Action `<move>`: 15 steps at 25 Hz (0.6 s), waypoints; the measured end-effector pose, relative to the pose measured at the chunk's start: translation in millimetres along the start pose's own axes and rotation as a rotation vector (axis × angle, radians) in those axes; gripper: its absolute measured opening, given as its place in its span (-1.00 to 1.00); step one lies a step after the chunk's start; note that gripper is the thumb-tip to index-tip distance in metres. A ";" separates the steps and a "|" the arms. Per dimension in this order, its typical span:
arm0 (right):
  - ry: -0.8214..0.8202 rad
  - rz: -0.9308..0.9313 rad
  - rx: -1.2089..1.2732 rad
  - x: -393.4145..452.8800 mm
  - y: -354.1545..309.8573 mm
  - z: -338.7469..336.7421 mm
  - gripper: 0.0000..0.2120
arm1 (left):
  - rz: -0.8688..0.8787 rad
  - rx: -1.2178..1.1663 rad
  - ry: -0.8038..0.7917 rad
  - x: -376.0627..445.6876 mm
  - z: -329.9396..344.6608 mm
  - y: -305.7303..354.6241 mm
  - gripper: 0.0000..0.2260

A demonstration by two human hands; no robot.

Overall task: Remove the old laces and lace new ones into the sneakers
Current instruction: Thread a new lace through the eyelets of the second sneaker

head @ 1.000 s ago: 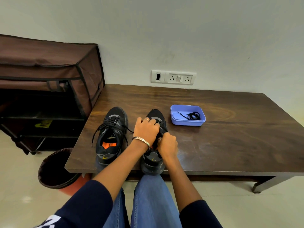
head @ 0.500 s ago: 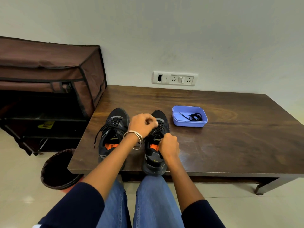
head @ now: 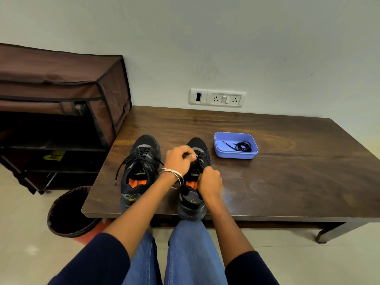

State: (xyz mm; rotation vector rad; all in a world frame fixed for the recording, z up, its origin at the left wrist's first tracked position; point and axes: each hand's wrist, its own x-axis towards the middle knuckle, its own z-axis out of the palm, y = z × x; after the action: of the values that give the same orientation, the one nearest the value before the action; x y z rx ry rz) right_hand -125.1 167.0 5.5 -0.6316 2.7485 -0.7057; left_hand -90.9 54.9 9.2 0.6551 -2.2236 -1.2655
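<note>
Two black sneakers with orange insoles stand side by side near the front edge of a dark wooden table [head: 277, 182]. The left sneaker [head: 140, 171] has loose black laces hanging off its left side. Over the right sneaker [head: 193, 194] my left hand [head: 180, 159], with bangles at the wrist, pinches its black lace above the eyelets. My right hand [head: 209, 182] is curled on the lace at the tongue, near the shoe's opening. A blue tray [head: 235, 154] behind the right sneaker holds a coiled black lace [head: 242, 146].
A brown fabric shoe rack [head: 61, 112] stands left of the table. A dark waste bin [head: 70, 212] sits on the floor at the table's front left corner. A wall socket plate [head: 218, 98] is above the table's back edge. My knees in jeans are below the front edge.
My left hand has lifted off the right sneaker's toe area and now pinches the lace higher up. My right hand stays at the tongue. The view shifted slightly.
</note>
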 end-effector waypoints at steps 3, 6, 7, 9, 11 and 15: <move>0.008 0.013 -0.003 1.1 -1.0 1.3 -0.84 | -0.204 -0.784 0.046 3.2 -15.2 21.0 -0.79; 0.001 0.022 -0.001 1.4 -2.4 2.2 -0.85 | -0.176 -0.932 0.038 1.6 -17.3 34.5 -0.76; -0.003 0.020 0.008 1.1 -2.3 1.6 -0.85 | -0.151 -0.852 0.024 -0.4 -14.5 34.1 -0.76; -0.011 0.018 0.011 0.7 -2.3 -0.2 -0.85 | -0.048 -0.365 -0.008 -1.9 -6.4 26.6 -0.81; -0.019 0.015 0.001 0.2 -2.0 -0.7 -0.84 | 0.077 0.340 -0.124 -1.3 -1.8 17.5 -0.88; -0.005 0.016 -0.027 2.4 -0.8 2.5 -0.85 | 0.276 0.983 -0.203 -7.7 2.8 12.6 -0.79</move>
State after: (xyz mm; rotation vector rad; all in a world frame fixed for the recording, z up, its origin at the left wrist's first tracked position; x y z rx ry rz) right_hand -126.0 164.3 3.5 -0.6159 2.7598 -0.6645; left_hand -88.9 67.2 17.6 0.5141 -2.9287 -0.0308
